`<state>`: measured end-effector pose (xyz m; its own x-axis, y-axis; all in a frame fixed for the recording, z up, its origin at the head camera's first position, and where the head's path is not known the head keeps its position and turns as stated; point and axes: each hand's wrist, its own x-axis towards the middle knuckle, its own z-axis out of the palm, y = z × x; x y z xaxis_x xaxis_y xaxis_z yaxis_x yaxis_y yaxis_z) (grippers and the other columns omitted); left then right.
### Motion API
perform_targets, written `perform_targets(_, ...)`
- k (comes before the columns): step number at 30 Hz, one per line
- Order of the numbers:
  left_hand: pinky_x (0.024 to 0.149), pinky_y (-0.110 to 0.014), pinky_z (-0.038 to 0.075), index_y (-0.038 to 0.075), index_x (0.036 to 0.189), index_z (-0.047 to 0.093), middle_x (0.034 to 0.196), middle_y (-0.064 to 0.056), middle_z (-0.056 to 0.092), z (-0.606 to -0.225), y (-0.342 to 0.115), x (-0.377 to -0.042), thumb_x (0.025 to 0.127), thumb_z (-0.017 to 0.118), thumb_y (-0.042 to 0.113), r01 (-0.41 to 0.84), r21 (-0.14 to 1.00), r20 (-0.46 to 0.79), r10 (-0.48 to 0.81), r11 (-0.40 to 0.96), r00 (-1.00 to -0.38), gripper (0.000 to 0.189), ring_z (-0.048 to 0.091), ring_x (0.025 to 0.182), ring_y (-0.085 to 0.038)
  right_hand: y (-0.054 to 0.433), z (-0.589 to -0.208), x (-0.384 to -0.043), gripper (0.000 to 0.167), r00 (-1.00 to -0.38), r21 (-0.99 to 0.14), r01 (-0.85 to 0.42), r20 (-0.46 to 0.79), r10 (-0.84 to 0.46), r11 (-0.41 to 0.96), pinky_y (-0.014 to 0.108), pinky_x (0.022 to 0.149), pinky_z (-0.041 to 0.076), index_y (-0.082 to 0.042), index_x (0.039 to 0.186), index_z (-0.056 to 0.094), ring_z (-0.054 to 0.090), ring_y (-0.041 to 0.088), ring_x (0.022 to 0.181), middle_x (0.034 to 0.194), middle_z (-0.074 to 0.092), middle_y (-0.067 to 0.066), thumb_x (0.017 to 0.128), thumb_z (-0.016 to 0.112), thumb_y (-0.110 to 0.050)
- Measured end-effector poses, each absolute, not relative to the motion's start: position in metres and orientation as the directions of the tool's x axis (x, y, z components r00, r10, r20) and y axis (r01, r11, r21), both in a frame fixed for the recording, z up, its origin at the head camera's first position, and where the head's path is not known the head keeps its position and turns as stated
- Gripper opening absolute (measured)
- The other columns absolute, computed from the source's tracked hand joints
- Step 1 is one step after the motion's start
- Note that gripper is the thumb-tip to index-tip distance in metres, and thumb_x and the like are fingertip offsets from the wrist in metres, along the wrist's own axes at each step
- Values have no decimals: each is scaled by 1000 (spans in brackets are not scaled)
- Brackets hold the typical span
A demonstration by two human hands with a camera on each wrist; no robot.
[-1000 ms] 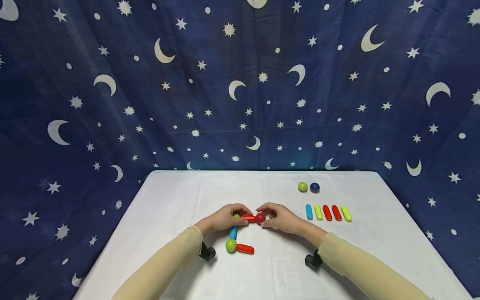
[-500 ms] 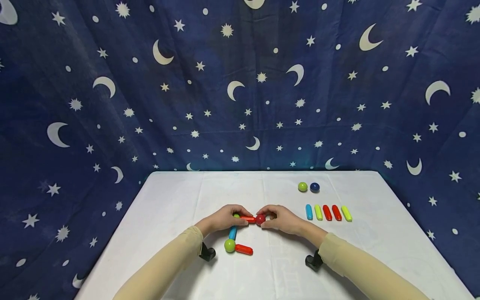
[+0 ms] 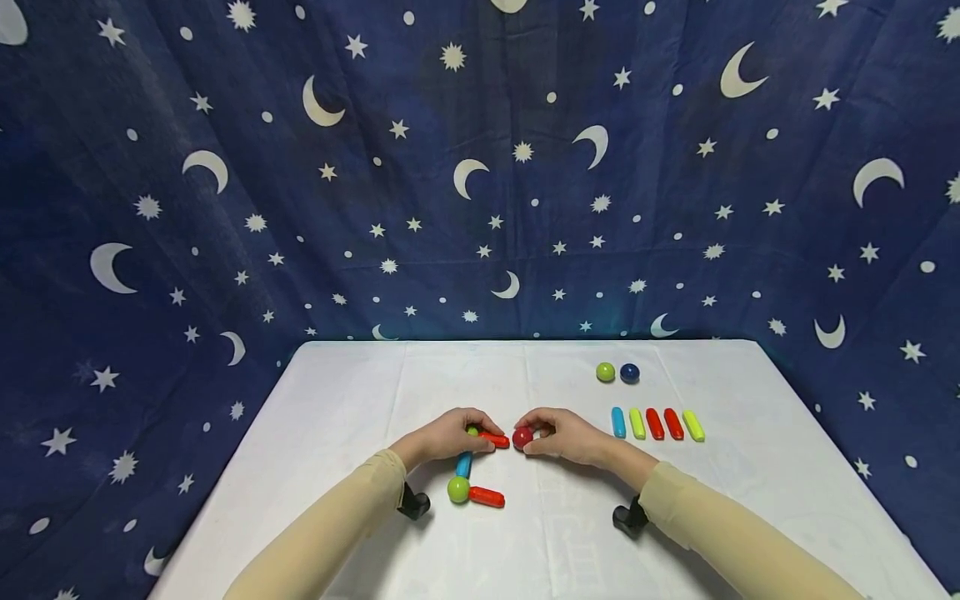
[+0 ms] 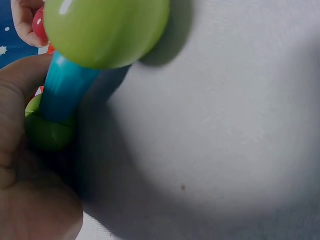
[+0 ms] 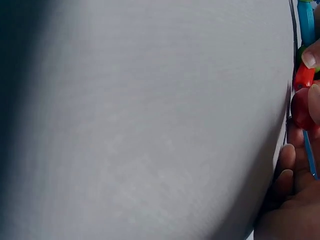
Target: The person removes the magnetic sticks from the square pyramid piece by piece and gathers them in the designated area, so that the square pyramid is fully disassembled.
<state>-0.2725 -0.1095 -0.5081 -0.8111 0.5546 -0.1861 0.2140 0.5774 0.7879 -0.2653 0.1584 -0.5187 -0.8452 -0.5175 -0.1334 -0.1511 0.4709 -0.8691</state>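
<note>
In the head view my left hand [image 3: 448, 437] pinches the far corner of a toy chain, where a red rod [image 3: 496, 439] meets a green ball [image 3: 472, 431] mostly covered by the fingers. From that corner a blue rod [image 3: 464, 464] runs toward me to a nearer green ball [image 3: 458, 489], with a second red rod [image 3: 487, 497] pointing right from it. My right hand [image 3: 572, 438] pinches a red ball [image 3: 522, 438] between thumb and fingers, just right of the far red rod's end, with a narrow gap between them. The left wrist view shows the blue rod [image 4: 70, 89] between both green balls.
Behind and right of my right hand, a row of loose rods holds a blue rod [image 3: 618, 422], red rods [image 3: 654, 424] and yellow rods [image 3: 693, 426]. Farther back sit a loose green ball [image 3: 605, 372] and a dark blue ball [image 3: 629, 373]. A starry curtain [image 3: 420, 150] stands behind the white table [image 3: 352, 375].
The red ball, against the end of the far red rod before, has shifted slightly right with my right hand, leaving a small gap. The chain's near end has swung slightly left.
</note>
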Motion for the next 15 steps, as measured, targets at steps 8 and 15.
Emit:
perform_targets(8,94,-39,43,25,110,77,106,12,68,-509,-109,-273,94,77,23,205,794,-197,561,573,-804,17,56,100,-15,183,-500,-269,39,-863,-914,-121,-96,-496,387,40,84,50,-16,128,68,62,23,102,110,70,3,92,78,-26)
perform_targets(15,95,-39,43,24,111,76,108,11,68,-509,-111,-274,94,77,22,219,798,-183,572,562,-800,18,56,102,-15,258,-465,-284,58,-952,-896,-83,-58,-301,437,50,99,45,-14,142,59,58,30,117,127,66,12,93,76,-41)
